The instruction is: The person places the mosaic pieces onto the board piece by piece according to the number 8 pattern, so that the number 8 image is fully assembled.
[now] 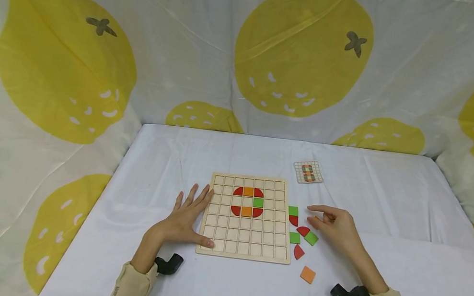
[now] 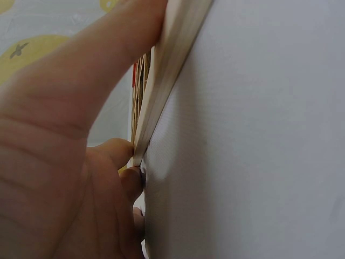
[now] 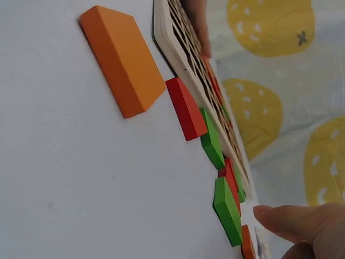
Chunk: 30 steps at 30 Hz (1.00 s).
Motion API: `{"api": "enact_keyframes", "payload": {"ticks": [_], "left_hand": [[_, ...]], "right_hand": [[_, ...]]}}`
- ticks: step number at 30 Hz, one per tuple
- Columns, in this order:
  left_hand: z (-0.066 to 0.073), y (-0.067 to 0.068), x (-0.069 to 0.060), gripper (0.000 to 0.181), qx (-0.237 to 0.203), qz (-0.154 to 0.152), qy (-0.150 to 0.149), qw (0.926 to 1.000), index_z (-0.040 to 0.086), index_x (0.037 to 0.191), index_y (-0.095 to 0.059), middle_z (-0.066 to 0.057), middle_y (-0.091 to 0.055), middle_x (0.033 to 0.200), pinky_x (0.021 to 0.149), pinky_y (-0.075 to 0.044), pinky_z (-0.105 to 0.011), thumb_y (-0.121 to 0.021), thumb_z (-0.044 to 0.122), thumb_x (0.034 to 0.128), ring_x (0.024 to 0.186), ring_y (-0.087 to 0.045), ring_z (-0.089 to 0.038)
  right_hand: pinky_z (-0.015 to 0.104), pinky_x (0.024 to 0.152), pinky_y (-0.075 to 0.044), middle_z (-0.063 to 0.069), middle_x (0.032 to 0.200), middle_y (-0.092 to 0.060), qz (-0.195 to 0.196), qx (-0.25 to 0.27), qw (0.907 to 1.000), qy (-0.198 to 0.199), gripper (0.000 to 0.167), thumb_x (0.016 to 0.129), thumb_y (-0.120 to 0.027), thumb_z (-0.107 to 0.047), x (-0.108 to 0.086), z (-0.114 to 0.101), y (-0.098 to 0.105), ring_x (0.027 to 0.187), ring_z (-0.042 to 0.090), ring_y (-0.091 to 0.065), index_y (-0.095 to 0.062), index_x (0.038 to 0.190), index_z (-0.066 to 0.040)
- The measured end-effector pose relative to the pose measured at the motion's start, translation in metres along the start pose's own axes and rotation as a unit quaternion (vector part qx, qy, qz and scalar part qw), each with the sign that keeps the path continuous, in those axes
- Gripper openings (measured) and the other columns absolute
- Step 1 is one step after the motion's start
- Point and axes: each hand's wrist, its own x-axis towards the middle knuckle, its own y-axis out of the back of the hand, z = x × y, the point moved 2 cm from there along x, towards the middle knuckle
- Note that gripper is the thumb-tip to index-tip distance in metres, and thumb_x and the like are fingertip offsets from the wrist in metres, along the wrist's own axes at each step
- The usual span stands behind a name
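Observation:
A wooden grid board (image 1: 235,249) lies flat, with red quarter-round pieces, two orange squares and one green square (image 1: 258,202) in its upper middle. My left hand (image 1: 181,222) rests on the board's left edge, fingers spread and thumb on the lower left corner; the left wrist view shows the thumb against the board's side (image 2: 167,65). My right hand (image 1: 338,231) hovers right of the loose pieces, thumb and index finger apart. Below its fingertips, an orange piece (image 3: 247,243) is partly visible; nothing is seen pinched.
Right of the board lie several loose pieces, among them green (image 1: 311,238) and red (image 1: 299,252) ones, and an orange square (image 1: 308,274) nearer the front. A small pattern card (image 1: 308,172) sits behind them. A lemon-print cloth (image 1: 203,57) hangs behind the table.

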Motion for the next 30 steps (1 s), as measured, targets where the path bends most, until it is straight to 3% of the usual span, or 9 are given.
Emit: {"api": "enact_keyframes", "payload": {"ticks": [11, 21, 30], "left_hand": [[-0.001, -0.001, 0.000, 0.140, 0.002, 0.000, 0.000, 1.0000, 0.010, 0.167, -0.007, -0.010, 0.002, 0.176, 0.122, 0.012, -0.072, -0.092, 0.059, 0.0678, 0.161, 0.014, -0.043], [-0.001, 0.000, 0.000, 0.140, -0.003, 0.000, -0.002, 1.0000, 0.009, 0.167, -0.007, -0.010, 0.002, 0.176, 0.122, 0.013, -0.072, -0.092, 0.059, 0.0681, 0.161, 0.014, -0.043], [-0.001, 0.000, 0.000, 0.140, -0.002, 0.001, -0.002, 1.0000, 0.009, 0.167, -0.007, -0.010, 0.001, 0.176, 0.122, 0.013, -0.072, -0.091, 0.059, 0.0678, 0.161, 0.013, -0.043]], "right_hand": [[0.021, 0.049, -0.023, -0.004, 0.056, -0.034, -0.047, -0.010, 0.9986, -0.022, 0.032, 0.089, -0.082, -0.016, 0.015, -0.011, -0.014, 0.051, 0.009, -0.029, -0.077, 0.120, -0.010], [0.020, 0.049, -0.021, -0.005, 0.056, -0.033, -0.051, -0.024, 0.9984, -0.008, 0.032, 0.086, -0.084, -0.015, 0.018, -0.014, -0.019, 0.049, 0.009, -0.030, -0.078, 0.118, -0.009], [0.022, 0.048, -0.024, -0.002, 0.057, -0.036, -0.039, -0.050, 0.9975, -0.031, 0.029, 0.088, -0.082, -0.019, 0.017, -0.016, -0.015, 0.052, 0.014, -0.034, -0.078, 0.115, -0.008]]}}
